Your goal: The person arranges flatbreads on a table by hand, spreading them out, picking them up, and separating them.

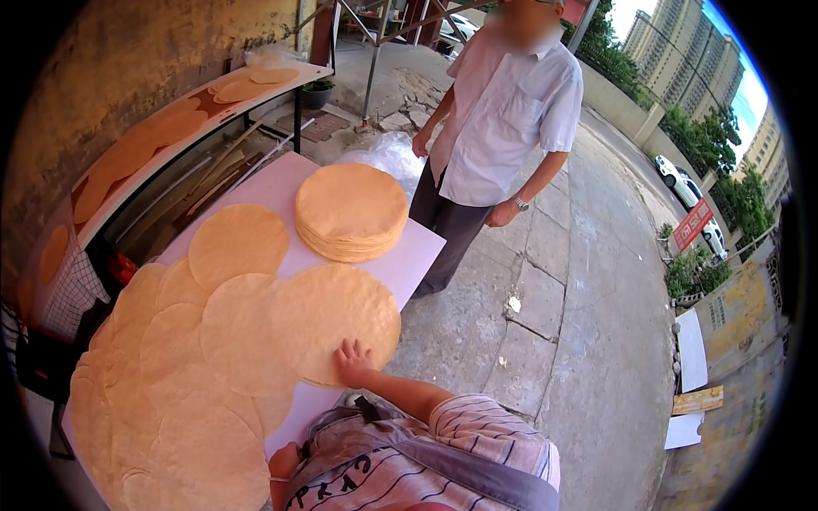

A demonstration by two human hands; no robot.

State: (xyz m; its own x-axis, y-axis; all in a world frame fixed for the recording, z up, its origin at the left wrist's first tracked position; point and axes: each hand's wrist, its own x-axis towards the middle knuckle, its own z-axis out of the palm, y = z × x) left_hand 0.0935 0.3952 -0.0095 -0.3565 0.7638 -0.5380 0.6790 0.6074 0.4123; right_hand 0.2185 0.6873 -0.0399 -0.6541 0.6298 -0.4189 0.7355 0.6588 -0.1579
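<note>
My right hand [354, 364] lies flat with its fingers apart on a large, thin, round flatbread [336, 315] near the table edge. Close against my body at the bottom shows a part of my left hand [285, 462], with a band at the wrist; its fingers cannot be made out. Many overlapping flatbreads [187, 383] spread over the left side of the pale table [422, 243]. Behind the one I touch, a neat, thick stack of flatbreads [352, 209] stands at the far end. Another single round [239, 247] lies left of the stack.
Across the table corner stands a person in a white shirt [503, 119], hands lowered. Along the wall, a second table [281, 85] bears more flatbreads. Clear plastic [383, 157] lies behind the stack. Cracked concrete paving [511, 341] runs to the right.
</note>
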